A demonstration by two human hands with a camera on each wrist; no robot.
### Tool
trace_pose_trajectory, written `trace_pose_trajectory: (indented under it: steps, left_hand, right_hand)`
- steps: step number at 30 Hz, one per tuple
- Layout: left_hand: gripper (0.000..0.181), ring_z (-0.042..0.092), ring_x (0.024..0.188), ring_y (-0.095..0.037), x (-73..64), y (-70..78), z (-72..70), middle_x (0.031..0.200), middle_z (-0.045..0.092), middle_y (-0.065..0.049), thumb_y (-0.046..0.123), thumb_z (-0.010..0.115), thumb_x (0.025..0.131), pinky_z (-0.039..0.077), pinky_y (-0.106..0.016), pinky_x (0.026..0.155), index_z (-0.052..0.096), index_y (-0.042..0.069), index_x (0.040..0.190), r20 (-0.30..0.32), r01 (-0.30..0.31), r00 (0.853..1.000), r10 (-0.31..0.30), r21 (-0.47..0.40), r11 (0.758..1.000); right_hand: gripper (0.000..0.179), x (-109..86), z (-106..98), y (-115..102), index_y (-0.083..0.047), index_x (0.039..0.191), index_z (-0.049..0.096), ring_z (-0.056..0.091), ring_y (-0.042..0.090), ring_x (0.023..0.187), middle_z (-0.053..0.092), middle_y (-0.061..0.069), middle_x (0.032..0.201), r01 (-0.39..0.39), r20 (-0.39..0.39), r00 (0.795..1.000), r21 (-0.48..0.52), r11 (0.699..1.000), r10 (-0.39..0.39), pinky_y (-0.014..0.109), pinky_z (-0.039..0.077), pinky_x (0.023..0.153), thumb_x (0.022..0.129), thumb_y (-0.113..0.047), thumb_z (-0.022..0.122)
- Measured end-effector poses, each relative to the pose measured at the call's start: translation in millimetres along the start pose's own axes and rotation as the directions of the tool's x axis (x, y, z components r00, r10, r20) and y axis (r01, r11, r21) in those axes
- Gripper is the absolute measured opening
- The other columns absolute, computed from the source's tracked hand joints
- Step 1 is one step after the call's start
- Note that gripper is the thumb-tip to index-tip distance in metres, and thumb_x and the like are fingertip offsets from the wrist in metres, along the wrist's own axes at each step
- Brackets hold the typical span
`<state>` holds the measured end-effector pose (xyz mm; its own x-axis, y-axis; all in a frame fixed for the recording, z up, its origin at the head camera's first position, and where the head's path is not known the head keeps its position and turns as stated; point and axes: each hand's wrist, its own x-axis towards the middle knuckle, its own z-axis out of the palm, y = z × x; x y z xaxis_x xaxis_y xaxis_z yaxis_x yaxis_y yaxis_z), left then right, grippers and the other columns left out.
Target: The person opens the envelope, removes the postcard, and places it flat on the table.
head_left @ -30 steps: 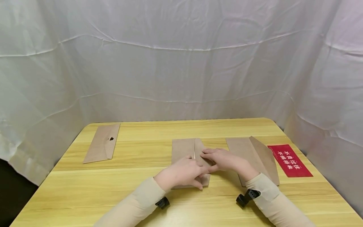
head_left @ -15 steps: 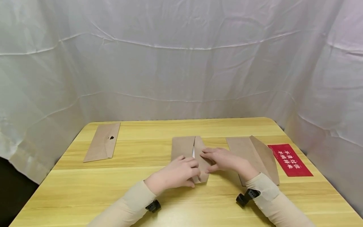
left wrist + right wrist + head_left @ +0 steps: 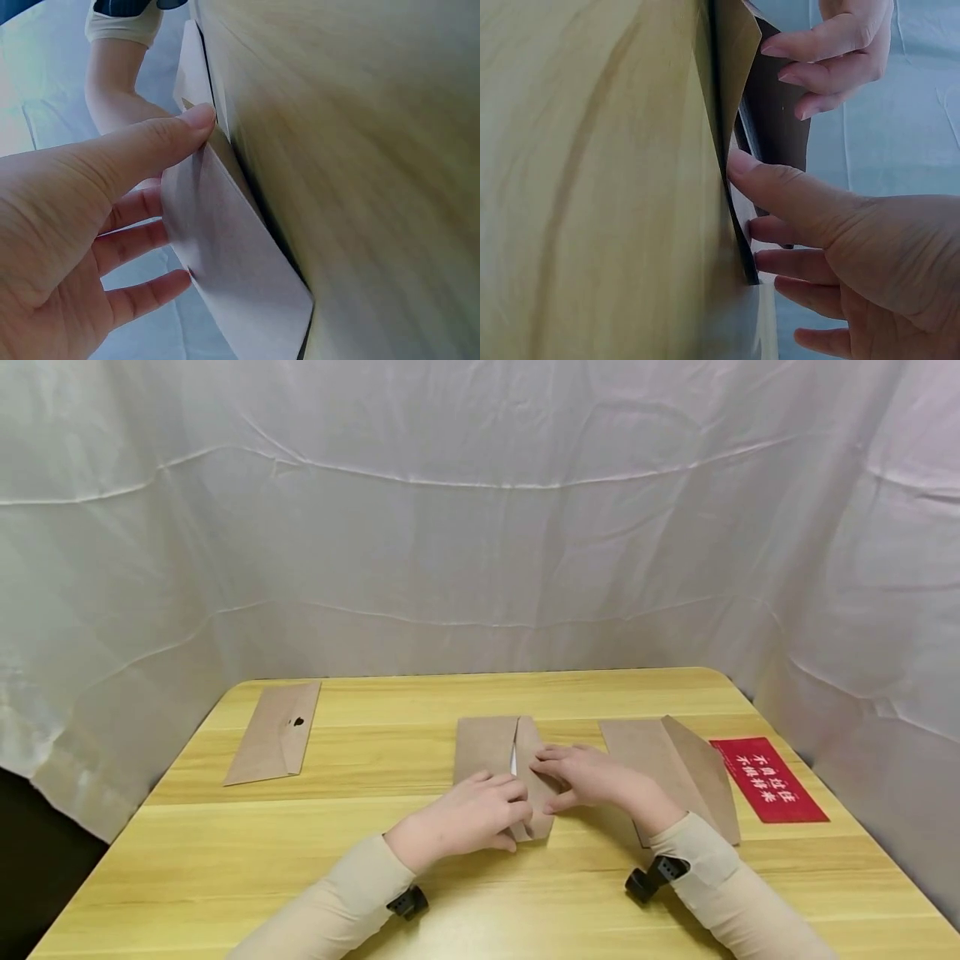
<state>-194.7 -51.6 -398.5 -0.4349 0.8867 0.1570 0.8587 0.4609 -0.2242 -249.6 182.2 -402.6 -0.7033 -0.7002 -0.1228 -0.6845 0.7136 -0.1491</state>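
In the middle of the table lies a brown paper envelope (image 3: 483, 743) with its flap (image 3: 531, 743) folded over from the right. A white strip (image 3: 513, 760) shows in the gap along the flap's edge. My left hand (image 3: 468, 818) grips the envelope's near part, thumb at the near edge and fingertips on the paper, which bulges there. Seen from the left wrist, the thumb (image 3: 199, 118) sits at a raised paper edge. My right hand (image 3: 588, 781) rests on the flap with fairly straight fingers. Its thumb (image 3: 744, 161) touches the right edge.
A second brown envelope (image 3: 645, 743), its flap spread out, lies right of the middle one. Beyond it is a red card (image 3: 772, 785) with white characters. At far left lies an envelope (image 3: 266, 735) with a small dark mark. A white curtain (image 3: 480, 552) surrounds the wooden table (image 3: 225, 860).
My left hand has drawn back to the left, off its place beside the right fingers. The envelope's near end now bulges, and the flap gap is wider. The right hand stays in place.
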Motion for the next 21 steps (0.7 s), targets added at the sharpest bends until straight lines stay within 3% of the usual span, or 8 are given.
trace_pose_trajectory:
  steps: [5,14,21]
  left_hand:
    - [0.033,0.056,0.100,-0.008,0.3,-0.6,1.3,0.103,0.058,0.010,0.049,0.073,0.079,0.048,-0.024,0.095,0.064,0.026,0.101,-0.023,-0.017,1.000,0.017,-0.011,1.000]
    - [0.032,0.055,0.097,-0.008,0.1,-0.1,2.7,0.103,0.057,0.009,0.048,0.074,0.079,0.050,-0.020,0.084,0.062,0.025,0.099,-0.024,-0.020,1.000,0.019,-0.029,0.999]
    - [0.035,0.056,0.101,-0.008,0.9,0.5,2.8,0.105,0.057,0.008,0.049,0.073,0.078,0.052,-0.021,0.085,0.061,0.025,0.100,-0.016,-0.010,1.000,0.010,-0.023,1.000]
  right_hand:
    - [0.066,2.4,1.9,1.1,-0.004,0.135,0.056,0.045,0.038,0.136,0.052,0.020,0.143,0.028,-0.033,0.999,-0.022,0.999,-0.029,0.053,0.039,0.109,0.085,-0.044,0.071]
    - [0.075,1.7,5.5,-0.3,-0.006,0.145,0.045,0.040,0.037,0.140,0.044,0.018,0.150,0.115,-0.097,0.988,-0.084,0.990,-0.123,0.057,0.036,0.109,0.085,-0.042,0.071]
    - [0.065,2.0,6.5,-5.9,-0.011,0.148,0.042,0.035,0.034,0.144,0.039,0.014,0.154,0.131,-0.048,0.990,-0.080,0.988,-0.135,0.061,0.031,0.112,0.092,-0.038,0.063]
